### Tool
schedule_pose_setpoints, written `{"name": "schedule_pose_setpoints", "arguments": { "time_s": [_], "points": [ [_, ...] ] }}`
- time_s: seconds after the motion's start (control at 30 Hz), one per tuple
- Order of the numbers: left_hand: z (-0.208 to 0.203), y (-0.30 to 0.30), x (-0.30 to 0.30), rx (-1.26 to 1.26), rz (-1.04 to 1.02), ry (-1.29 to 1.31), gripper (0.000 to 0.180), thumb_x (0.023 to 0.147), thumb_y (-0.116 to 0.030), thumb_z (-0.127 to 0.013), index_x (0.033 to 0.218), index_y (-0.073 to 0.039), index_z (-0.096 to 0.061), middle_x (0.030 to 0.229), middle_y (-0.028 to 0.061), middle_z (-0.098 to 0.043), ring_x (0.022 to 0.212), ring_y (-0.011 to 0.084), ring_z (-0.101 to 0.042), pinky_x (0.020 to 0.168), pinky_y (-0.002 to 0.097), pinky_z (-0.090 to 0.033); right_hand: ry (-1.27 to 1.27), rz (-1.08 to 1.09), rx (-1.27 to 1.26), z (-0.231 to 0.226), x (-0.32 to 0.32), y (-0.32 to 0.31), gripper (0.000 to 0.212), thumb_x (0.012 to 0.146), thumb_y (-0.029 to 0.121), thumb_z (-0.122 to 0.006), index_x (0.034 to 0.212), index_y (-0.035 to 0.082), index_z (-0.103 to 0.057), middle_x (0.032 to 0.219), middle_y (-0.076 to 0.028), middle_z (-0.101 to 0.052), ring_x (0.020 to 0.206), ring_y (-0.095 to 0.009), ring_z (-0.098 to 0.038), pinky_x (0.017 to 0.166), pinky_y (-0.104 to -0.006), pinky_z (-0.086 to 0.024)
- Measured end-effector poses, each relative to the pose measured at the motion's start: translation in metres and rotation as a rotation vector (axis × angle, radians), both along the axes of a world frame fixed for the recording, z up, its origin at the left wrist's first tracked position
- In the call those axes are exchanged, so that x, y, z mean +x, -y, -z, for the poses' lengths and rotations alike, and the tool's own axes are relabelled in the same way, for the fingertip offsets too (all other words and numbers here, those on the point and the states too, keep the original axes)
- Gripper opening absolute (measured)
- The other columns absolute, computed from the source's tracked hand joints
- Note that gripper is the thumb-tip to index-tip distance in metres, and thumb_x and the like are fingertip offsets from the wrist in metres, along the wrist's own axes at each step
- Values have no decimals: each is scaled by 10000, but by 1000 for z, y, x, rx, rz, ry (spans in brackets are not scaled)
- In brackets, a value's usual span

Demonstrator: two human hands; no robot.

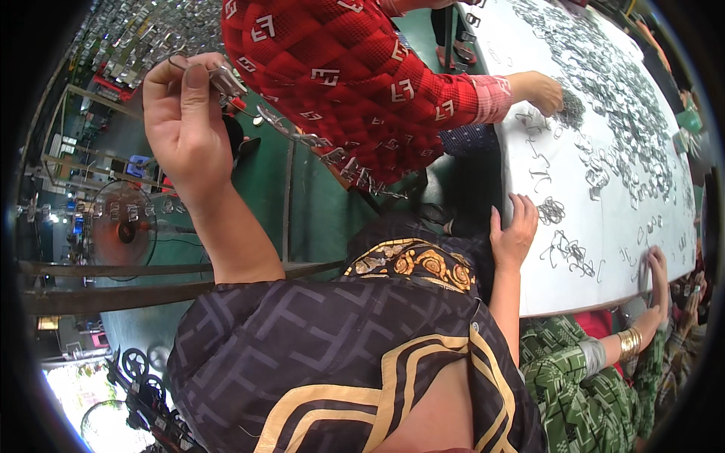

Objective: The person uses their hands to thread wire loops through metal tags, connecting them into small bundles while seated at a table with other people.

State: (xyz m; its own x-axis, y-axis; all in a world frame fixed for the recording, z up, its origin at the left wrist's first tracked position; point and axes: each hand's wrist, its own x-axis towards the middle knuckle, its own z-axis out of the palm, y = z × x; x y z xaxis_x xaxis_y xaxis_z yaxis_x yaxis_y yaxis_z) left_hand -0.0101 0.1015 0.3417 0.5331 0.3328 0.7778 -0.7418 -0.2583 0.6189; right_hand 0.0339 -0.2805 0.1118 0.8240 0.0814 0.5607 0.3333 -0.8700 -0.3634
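My left hand (192,124) is raised at the upper left, thumb and fingers pinched on a shiny metal piece (225,81). From near it, a string of silvery metal pieces (343,162) slants down to the right in front of the red-clad person; whether it joins the piece in my fingers is not clear. My right hand (516,232) rests at the near-left edge of the white table (551,294), fingers spread and empty. Close to its fingertips lies a small pile of thin wire hooks (550,211). Another heap of hooks (572,253) is further right.
A person in a red patterned shirt (340,75) reaches a hand (536,92) to a dark pile on the table. Many metal pieces (619,98) cover the far side. Another person in green (578,377) works at lower right. A fan (124,223) and metal bar (151,294) are leftward.
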Motion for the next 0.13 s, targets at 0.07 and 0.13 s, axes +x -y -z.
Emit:
{"name": "schedule_pose_setpoints", "arguments": {
  "time_s": [0.07,0.13],
  "points": [
    [-7,-12,-4,-14,8,-11,95,957,-55,-512,1041,-24,-483,958,180,-615,858,216,-562,802,356,-454,3,1,2,3,1,1,411,771,152,-708,1145,59,-565,1165,-148,-538,1157,-339,-485,991,-440,-383],
    [-18,-21,-13,-42,-107,-43,134,947,-96,-549,1048,-34,-487,978,176,-622,904,233,-585,890,400,-456,-30,2,-10,5,1,0,426,773,156,-708,1160,58,-558,1169,-147,-541,1164,-344,-481,997,-450,-376]
  ]
}}
